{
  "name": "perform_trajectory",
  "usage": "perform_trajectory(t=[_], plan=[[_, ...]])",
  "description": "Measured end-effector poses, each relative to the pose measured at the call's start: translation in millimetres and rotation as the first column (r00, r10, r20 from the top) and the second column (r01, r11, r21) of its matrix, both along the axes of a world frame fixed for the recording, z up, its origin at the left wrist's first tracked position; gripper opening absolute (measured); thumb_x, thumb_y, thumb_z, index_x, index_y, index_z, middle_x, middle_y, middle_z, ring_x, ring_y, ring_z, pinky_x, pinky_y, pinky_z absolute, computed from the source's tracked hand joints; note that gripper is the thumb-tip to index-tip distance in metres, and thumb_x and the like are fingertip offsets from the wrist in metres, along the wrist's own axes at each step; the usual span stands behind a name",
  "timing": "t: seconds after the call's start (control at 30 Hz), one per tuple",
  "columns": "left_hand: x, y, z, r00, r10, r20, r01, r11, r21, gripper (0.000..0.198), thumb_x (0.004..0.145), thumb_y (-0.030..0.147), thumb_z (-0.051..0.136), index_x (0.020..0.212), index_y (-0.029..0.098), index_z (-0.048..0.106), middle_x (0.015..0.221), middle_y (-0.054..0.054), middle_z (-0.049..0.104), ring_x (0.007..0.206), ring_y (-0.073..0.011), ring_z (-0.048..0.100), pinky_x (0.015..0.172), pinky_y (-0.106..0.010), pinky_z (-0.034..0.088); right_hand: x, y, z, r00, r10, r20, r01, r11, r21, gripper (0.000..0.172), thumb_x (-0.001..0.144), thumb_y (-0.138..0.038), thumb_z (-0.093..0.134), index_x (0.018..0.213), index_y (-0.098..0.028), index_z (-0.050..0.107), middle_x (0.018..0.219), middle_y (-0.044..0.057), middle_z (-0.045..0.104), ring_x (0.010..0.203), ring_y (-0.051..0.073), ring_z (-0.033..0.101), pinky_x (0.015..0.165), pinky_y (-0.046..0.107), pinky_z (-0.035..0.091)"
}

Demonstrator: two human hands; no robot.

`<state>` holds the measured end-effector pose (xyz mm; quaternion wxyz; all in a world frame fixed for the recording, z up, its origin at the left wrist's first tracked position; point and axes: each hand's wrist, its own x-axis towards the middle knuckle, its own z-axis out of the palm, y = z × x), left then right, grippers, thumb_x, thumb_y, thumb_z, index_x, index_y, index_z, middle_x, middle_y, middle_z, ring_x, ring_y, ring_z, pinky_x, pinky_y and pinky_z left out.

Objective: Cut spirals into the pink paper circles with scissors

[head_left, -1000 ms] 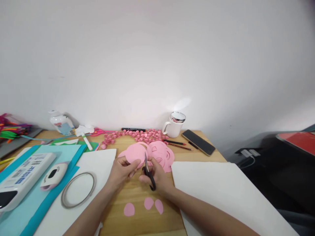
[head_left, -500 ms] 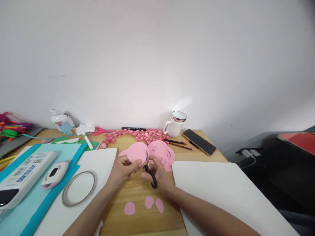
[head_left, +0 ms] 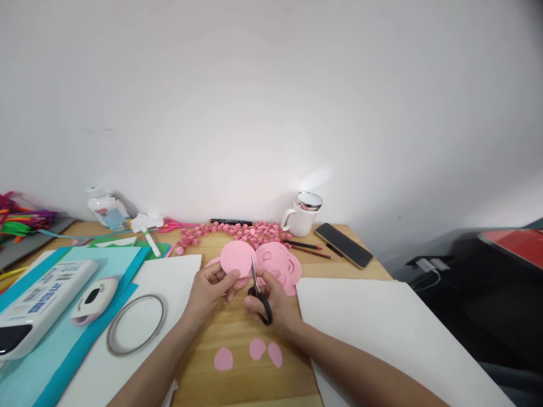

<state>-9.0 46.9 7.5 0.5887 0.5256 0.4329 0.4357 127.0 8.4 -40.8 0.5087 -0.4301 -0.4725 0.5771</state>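
Observation:
A round pink paper [head_left: 236,259] is pinched between the thumb and fingers of my left hand [head_left: 215,285]. My right hand [head_left: 274,299] is closed on black-handled scissors [head_left: 263,305], whose blades point up at the right edge of that paper. Behind the blades lies a pile of pink paper rounds with curved cuts [head_left: 278,263]. Nearer to me, three small pink pieces rest on the wooden table [head_left: 237,328]: one at the left [head_left: 223,359], one in the middle [head_left: 257,349] and one at the right [head_left: 275,355].
Rolled pink paper bits [head_left: 263,230] lie at the back beside a white mug [head_left: 302,215], pencils [head_left: 311,251] and a phone [head_left: 343,245]. White sheets [head_left: 373,316] flank my hands. On the left are a tape ring [head_left: 111,333], a white device [head_left: 46,311] and a bottle [head_left: 107,209].
The round paper in my left hand has turned and shifted slightly, and now shows a fuller circle. My right hand and the scissors have moved very little.

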Motion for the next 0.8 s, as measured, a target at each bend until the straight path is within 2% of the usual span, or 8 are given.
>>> perform_trajectory(t=[0.1,0.27,0.53,0.8], plan=[[0.0,0.8,-1.1,1.0,-0.004,0.011,0.004,1.0,0.001,0.024,0.066,0.033,0.067,0.055,0.015,0.055,0.037,0.006,0.047,0.033,-0.0053,0.035,0.038,-0.019,0.025,-0.6,-0.6,-2.0,1.0,0.012,0.0,-0.012,1.0,-0.008,0.039,0.064,-0.033,0.068,0.091,-0.022,0.042,0.047,-0.012,0.043,0.035,0.006,0.038,0.035,0.015,0.029],[-3.1,1.8,-4.5,0.996,0.024,-0.083,-0.024,1.0,0.011,0.031,0.062,0.031,0.07,0.046,0.014,0.05,0.033,0.007,0.042,0.034,-0.0042,0.033,0.039,-0.018,0.023,0.2,-1.7,-4.1,0.998,0.043,-0.044,-0.042,0.999,0.012,0.044,0.063,-0.031,0.072,0.093,-0.022,0.042,0.052,-0.012,0.044,0.04,0.006,0.04,0.039,0.016,0.032],[-2.7,-0.7,-8.5,0.985,-0.033,-0.171,0.041,0.998,0.044,0.028,0.065,0.036,0.068,0.053,0.013,0.057,0.034,0.007,0.042,0.034,-0.0044,0.033,0.039,-0.018,0.022,0.7,-0.8,5.7,0.994,0.034,-0.106,-0.022,0.994,0.111,0.048,0.058,-0.036,0.078,0.089,-0.021,0.045,0.065,-0.005,0.051,0.055,0.009,0.043,0.051,0.02,0.035],[-4.5,1.0,-9.9,0.985,-0.036,-0.169,0.049,0.996,0.071,0.029,0.066,0.035,0.068,0.053,0.013,0.055,0.035,0.008,0.041,0.035,-0.0039,0.032,0.039,-0.018,0.02,1.2,0.6,1.8,0.997,0.022,-0.07,-0.014,0.994,0.108,0.045,0.058,-0.037,0.077,0.085,-0.02,0.045,0.06,-0.007,0.045,0.049,0.007,0.037,0.044,0.017,0.028]])
